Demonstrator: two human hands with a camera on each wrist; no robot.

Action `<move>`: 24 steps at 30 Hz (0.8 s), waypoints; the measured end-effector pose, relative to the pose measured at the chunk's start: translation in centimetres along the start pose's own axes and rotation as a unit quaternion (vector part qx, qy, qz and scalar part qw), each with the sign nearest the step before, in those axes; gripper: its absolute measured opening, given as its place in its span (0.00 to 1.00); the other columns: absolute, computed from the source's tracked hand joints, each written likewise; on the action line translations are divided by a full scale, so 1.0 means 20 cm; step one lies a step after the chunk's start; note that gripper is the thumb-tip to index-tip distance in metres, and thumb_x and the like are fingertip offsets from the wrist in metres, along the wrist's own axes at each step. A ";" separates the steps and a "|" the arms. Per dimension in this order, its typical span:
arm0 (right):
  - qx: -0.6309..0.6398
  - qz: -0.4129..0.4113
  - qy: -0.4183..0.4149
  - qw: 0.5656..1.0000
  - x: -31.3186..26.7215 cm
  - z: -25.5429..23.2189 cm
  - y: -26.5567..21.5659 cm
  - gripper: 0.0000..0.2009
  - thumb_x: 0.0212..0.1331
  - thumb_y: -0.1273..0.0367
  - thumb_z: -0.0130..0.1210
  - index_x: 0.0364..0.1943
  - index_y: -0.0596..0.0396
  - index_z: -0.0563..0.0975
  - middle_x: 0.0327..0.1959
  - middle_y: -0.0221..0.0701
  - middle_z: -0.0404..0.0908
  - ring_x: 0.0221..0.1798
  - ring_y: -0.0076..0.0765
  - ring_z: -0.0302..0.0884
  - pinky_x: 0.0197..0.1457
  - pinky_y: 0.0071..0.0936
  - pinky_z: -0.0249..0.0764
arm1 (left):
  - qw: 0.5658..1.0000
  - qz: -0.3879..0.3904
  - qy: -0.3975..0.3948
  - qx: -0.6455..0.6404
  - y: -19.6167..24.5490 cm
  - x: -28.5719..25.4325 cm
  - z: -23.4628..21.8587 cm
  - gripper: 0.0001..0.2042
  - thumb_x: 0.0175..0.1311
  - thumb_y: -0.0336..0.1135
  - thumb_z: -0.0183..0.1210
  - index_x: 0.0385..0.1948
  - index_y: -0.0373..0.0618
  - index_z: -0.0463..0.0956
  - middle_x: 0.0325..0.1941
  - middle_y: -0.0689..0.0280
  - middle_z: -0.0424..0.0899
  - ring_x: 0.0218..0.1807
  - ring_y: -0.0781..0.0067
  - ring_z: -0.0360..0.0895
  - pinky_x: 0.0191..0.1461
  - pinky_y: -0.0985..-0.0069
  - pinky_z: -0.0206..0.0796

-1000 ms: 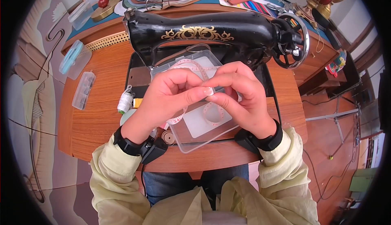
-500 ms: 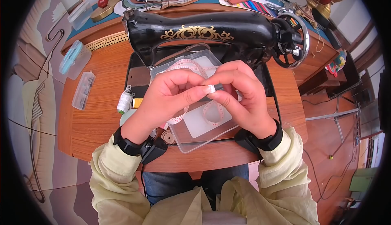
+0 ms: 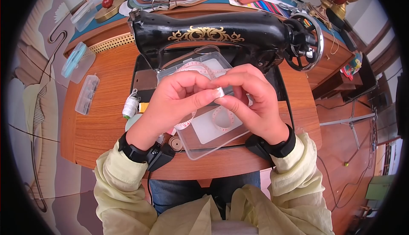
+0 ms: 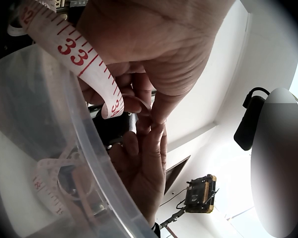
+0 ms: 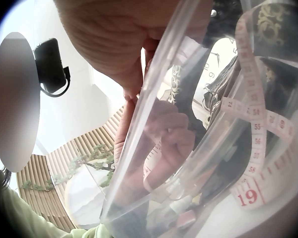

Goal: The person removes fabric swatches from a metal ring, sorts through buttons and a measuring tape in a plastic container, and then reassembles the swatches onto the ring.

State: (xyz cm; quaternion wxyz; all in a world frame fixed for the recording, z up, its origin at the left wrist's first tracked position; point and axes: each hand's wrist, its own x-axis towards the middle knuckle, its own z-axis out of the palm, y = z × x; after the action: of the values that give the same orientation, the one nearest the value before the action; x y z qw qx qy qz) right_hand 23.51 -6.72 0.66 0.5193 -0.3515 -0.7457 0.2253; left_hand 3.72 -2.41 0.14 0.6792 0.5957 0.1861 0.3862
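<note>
A white tape measure (image 3: pixel 222 128) with red and dark markings loops through and over a clear plastic box (image 3: pixel 192 153). My left hand (image 3: pixel 181 93) pinches the tape's white end between thumb and forefinger, above the box. From the other side my right hand (image 3: pixel 254 96) meets it, its thumb and forefinger pinching at the same small white piece. A stretch of the tape (image 4: pixel 72 52) marked 33 hangs below the left hand in the left wrist view. More coils (image 5: pixel 257 129) show through the box wall in the right wrist view.
Behind the box stands a black sewing machine (image 3: pixel 213 24) with gold ornament. White thread (image 3: pixel 131 105), a yellow spool (image 3: pixel 145 107) and a brown roll (image 3: pixel 175 143) lie left of it. Farther left are a clear compartment case (image 3: pixel 88 94) and a blue-and-clear case (image 3: pixel 74 60).
The right fingertips have shifted slightly left and up. More of the white end shows between the thumbs. The box and the machine stay put.
</note>
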 end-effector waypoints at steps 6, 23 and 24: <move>0.004 -0.003 0.001 1.000 0.00 0.00 0.01 0.12 0.53 0.74 0.64 0.43 0.52 0.81 0.39 0.28 0.77 0.29 0.19 0.66 0.28 0.17 0.64 | 1.000 -0.004 -0.002 0.006 0.00 0.00 0.00 0.07 0.65 0.28 0.59 0.41 0.36 0.79 0.38 0.70 0.83 0.39 0.87 0.77 0.40 0.87 0.68; 0.009 0.020 0.004 1.000 0.00 0.00 -0.01 0.11 0.53 0.73 0.64 0.42 0.51 0.83 0.38 0.28 0.76 0.34 0.22 0.69 0.30 0.19 0.66 | 1.000 -0.025 -0.001 0.011 0.01 0.00 0.00 0.07 0.66 0.28 0.59 0.42 0.37 0.79 0.37 0.71 0.82 0.37 0.90 0.75 0.36 0.90 0.65; 0.005 0.020 0.003 1.000 0.00 0.00 -0.01 0.11 0.53 0.73 0.64 0.42 0.51 0.83 0.38 0.28 0.76 0.34 0.22 0.69 0.30 0.19 0.66 | 1.000 -0.027 -0.002 0.009 0.01 0.00 0.00 0.07 0.66 0.28 0.59 0.42 0.37 0.79 0.37 0.71 0.82 0.37 0.90 0.75 0.36 0.90 0.65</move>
State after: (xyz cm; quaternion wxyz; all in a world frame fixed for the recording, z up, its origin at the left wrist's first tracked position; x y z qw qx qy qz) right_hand 23.40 -6.87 0.72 0.5188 -0.3643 -0.7357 0.2386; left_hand 3.62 -2.50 0.33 0.6841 0.5975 0.2048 0.3648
